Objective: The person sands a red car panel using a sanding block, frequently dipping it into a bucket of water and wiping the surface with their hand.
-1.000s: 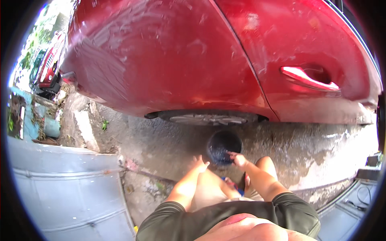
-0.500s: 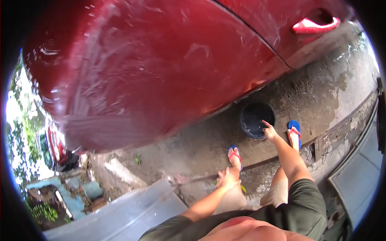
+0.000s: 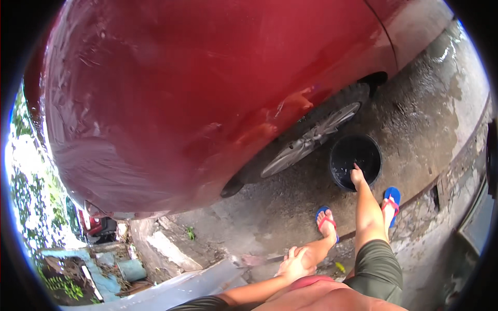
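Note:
A round black bucket [image 3: 358, 140] stands on the wet concrete beside the front wheel of a red car [image 3: 207, 78]. My right hand [image 3: 357, 177] reaches over the bucket's near rim, a finger stretched toward the dark inside; its other fingers are partly hidden. Nothing shows in its grasp. White specks show inside the bucket. My left hand [image 3: 293, 264] rests with spread fingers on my bent left leg, around the knee, holding no object. Whitish smears streak the car's red paint, mostly toward its front end.
The silver wheel [image 3: 311, 140] is right behind the bucket. My feet wear blue sandals [image 3: 392, 199] with red straps near a low concrete edge. A grey metal sheet [image 3: 207, 282] lies at the lower left, with rubble and a blue-green cylinder [image 3: 132, 270] beyond it.
My view has shifted, bringing the car's front wheel into sight and taking the door handle out. I am bent lower, and my right hand reaches further into the bucket. My left hand stays on my leg.

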### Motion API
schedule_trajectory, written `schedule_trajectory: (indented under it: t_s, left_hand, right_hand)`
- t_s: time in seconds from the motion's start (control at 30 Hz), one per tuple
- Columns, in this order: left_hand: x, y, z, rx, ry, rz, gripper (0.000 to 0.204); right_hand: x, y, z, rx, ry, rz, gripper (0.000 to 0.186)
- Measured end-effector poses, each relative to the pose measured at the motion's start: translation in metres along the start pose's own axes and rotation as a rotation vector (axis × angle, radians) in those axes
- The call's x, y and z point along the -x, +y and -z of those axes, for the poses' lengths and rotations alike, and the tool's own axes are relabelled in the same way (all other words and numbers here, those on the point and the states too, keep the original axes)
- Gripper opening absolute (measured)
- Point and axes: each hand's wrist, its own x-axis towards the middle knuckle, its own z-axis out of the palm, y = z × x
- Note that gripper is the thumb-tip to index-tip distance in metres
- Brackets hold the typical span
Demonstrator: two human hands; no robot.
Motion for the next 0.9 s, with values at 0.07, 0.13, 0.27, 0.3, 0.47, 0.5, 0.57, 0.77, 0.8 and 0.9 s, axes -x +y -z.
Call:
schedule_trajectory:
  t_s: [0.07,0.13,0.27,0.3,0.47,0.5,0.57,0.77,0.8,0.9]
  left_hand:
    - [0.044,-0.022,-0.032,0.077,-0.041,0.197,0.093]
    - [0.058,-0.023,-0.043,0.101,-0.045,0.172,0.085]
    - [0.052,-0.016,-0.043,0.013,-0.097,0.091,0.086]
    - [0.046,-0.018,-0.045,0.001,-0.11,0.088,0.086]
    - [0.049,-0.056,-0.049,-0.023,-0.07,-0.023,0.087]
    - [0.056,-0.071,-0.052,-0.046,0.044,-0.171,0.082]
    - [0.062,-0.038,0.029,0.186,0.29,-0.397,0.063]
    - [0.204,0.102,0.42,-0.587,1.209,-1.287,0.02]
    - [0.222,0.12,0.465,-0.651,1.408,-1.363,0.019]
    - [0.282,0.163,0.582,-0.829,1.551,-1.439,0.018]
  right_hand:
    - [0.124,-0.04,-0.077,-0.428,-0.21,-0.281,0.061]
    - [0.194,-0.078,-0.06,-0.642,-0.19,-0.242,0.057]
    - [0.256,-0.09,-0.019,-0.92,-0.191,-0.077,0.051]
    - [0.264,-0.091,-0.017,-0.929,-0.177,-0.085,0.051]
    - [0.326,-0.115,-0.04,-1.063,-0.215,-0.313,0.052]
    - [0.344,-0.128,-0.042,-1.004,-0.243,-0.321,0.052]
    - [0.364,-0.157,-0.03,-0.972,-0.253,-0.33,0.051]
    - [0.367,-0.237,-0.02,-0.921,-0.126,0.132,0.051]
    - [0.378,-0.273,-0.017,-0.925,-0.055,0.27,0.054]
    - [0.406,-0.375,-0.023,-0.82,0.187,0.716,0.055]
